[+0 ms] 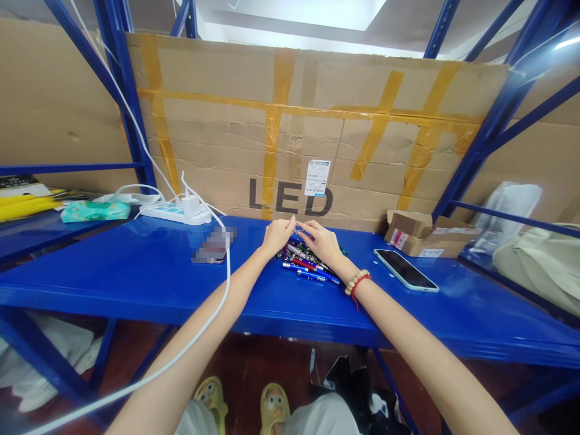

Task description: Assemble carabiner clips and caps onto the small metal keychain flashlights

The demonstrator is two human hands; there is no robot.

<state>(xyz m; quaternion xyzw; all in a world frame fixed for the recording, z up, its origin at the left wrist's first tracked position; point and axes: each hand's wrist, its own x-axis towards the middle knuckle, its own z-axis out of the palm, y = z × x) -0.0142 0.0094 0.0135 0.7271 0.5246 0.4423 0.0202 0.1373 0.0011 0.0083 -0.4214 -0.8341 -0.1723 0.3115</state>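
My left hand [278, 237] and my right hand [322, 243] meet above a pile of small pen-like tubes [304, 263] in blue, red, black and silver. The fingers of both hands are closed in a pinch, with the fingertips close together. Something thin and small shows between them, too little of it to name. Several blue tubes [310, 275] lie at the near side of the heap. Part of the pile is hidden behind my hands. A beaded bracelet with a red cord [357, 283] circles my right wrist.
Right of the pile lie a phone [406, 270] and an open cardboard box [417, 234]. On the left are a blurred phone-like object [212, 246], a power strip [174, 210] and a tissue pack [95, 210]. A white cable [212, 308] crosses above my left forearm. Large cardboard [217, 139] stands behind.
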